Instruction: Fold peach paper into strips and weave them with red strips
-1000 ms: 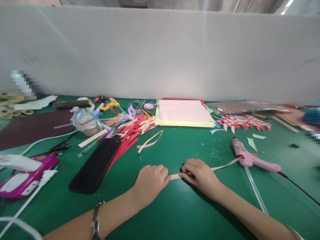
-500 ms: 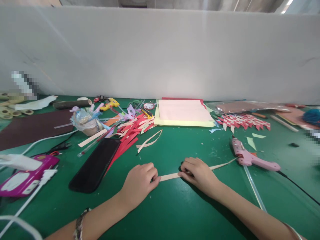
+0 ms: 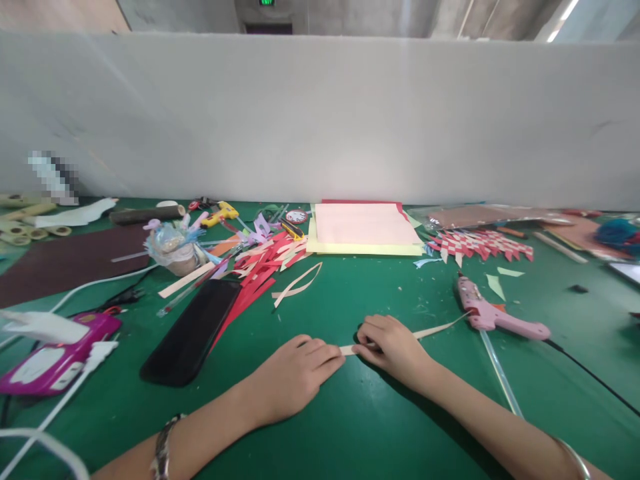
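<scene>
A narrow cream paper strip (image 3: 434, 330) runs between my hands over the green table. My left hand (image 3: 300, 373) is closed on its left end, fingers pressed together. My right hand (image 3: 393, 347) grips the strip further right, and a small dark object shows partly behind its fingertips, too hidden to name. The strip's free end reaches right to the pink glue gun (image 3: 500, 317), which lies on its side with a clear glue stick (image 3: 501, 373) sticking out. Beyond my hands lies a looped cream strip (image 3: 295, 290).
Red and cream strips (image 3: 270, 260) lie heaped behind a black phone (image 3: 193, 333). Stacked paper sheets (image 3: 367, 227) rest by the grey partition (image 3: 320, 120). A woven red-and-white piece (image 3: 480, 245) is at right, a magenta power strip (image 3: 60, 357) with white cables at left.
My left hand has slid right along the strip, closer to my right hand, so less strip shows between them. My right hand stays nearly in place. The view has tilted up slightly.
</scene>
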`<state>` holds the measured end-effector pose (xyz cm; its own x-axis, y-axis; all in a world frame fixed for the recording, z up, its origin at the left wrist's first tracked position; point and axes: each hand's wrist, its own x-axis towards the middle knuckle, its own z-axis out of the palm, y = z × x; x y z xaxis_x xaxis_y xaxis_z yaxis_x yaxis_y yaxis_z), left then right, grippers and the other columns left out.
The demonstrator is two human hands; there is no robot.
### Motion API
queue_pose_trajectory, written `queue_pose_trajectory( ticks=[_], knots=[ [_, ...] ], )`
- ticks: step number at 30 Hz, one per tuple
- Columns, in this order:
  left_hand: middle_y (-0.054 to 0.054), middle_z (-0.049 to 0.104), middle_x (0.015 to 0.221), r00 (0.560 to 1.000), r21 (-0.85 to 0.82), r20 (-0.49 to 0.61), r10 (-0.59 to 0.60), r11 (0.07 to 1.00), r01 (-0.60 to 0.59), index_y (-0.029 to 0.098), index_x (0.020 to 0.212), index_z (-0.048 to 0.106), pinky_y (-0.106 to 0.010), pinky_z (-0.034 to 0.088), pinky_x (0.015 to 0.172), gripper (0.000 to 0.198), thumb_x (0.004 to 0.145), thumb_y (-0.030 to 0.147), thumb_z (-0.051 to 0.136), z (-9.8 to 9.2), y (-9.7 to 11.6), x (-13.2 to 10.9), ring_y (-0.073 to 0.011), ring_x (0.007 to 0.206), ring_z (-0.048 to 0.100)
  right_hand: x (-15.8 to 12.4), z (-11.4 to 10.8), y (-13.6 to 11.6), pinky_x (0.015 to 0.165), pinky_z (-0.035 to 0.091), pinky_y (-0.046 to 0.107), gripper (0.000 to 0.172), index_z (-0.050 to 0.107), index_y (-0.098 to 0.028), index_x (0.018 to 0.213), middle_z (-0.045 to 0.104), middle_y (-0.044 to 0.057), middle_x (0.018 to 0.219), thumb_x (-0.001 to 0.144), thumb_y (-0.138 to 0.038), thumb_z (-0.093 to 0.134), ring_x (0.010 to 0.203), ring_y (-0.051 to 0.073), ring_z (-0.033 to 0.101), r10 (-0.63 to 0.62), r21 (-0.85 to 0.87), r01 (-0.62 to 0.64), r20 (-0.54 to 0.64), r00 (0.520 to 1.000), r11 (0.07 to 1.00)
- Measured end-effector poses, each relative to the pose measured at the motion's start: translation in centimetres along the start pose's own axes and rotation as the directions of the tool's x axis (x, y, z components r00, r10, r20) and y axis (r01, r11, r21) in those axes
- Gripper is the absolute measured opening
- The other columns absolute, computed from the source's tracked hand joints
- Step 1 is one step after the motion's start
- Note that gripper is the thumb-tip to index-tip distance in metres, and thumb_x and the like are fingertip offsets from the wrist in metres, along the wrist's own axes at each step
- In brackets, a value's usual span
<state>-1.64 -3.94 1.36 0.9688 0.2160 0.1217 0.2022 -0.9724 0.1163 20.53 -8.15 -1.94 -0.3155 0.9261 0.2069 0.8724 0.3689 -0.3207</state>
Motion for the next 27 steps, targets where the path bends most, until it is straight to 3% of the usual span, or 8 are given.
queue_pose_trajectory(
  ticks=[11,15,20,24,27],
  knots=[
    [-0.005,0.059,0.099,0.997,0.02,0.023,-0.08,0.997,0.08,0.018,0.114,0.049,-0.031,0.039,0.076,0.028,0.088,0.026,0.044,-0.2,0.8,0.1,-0.0188,0.088,0.053,-1.6,-2.5,0.8,0.063,0.034,0.025,0.009,0.052,-0.019,0.075,0.053,0.0,0.07,0.082,-0.015,0.048,0.066,0.012,0.048,-0.019,0.088,0.012,0.073,0.997,0.996],
    [-0.005,0.057,0.094,0.983,-0.011,0.054,-0.176,0.984,0.177,0.015,0.111,0.051,-0.029,0.04,0.066,0.026,0.09,0.028,0.042,-0.5,0.4,2.0,-0.0179,0.079,0.054,-1.5,-2.0,0.4,0.063,0.035,0.025,0.012,0.053,-0.019,0.077,0.055,0.001,0.073,0.086,-0.016,0.046,0.069,0.014,0.05,-0.047,0.058,0.045,0.044,0.998,0.997],
    [-0.001,0.055,0.083,0.969,-0.062,0.058,-0.24,0.968,0.243,0.018,0.089,0.058,-0.026,0.038,0.064,0.024,0.094,0.025,0.036,0.1,-0.3,3.8,-0.0148,0.075,0.053,-0.5,-1.2,-0.8,0.061,0.037,0.026,0.016,0.055,-0.018,0.076,0.055,0.002,0.072,0.088,-0.019,0.044,0.068,0.015,0.05,-0.068,-0.017,0.068,0.023,0.997,0.998],
    [0.0,0.055,0.079,0.952,-0.131,0.0,-0.307,0.943,0.304,0.016,0.079,0.056,-0.025,0.037,0.065,0.021,0.092,0.024,0.041,0.6,-0.4,3.7,-0.0138,0.075,0.051,-0.5,-1.3,-1.0,0.062,0.039,0.025,0.014,0.056,-0.018,0.077,0.055,0.002,0.073,0.086,-0.018,0.046,0.07,0.014,0.051,-0.048,0.086,0.048,-0.005,0.999,0.995],
    [0.0,0.055,0.077,0.942,-0.114,0.017,-0.334,0.936,0.334,0.016,0.076,0.055,-0.026,0.035,0.064,0.019,0.091,0.023,0.045,0.3,-0.5,3.4,-0.0143,0.073,0.05,-0.8,-1.7,-0.9,0.062,0.04,0.024,0.013,0.057,-0.019,0.078,0.057,0.002,0.073,0.085,-0.015,0.047,0.069,0.013,0.052,0.003,0.152,-0.002,-0.012,1.0,0.988]
  ],
)
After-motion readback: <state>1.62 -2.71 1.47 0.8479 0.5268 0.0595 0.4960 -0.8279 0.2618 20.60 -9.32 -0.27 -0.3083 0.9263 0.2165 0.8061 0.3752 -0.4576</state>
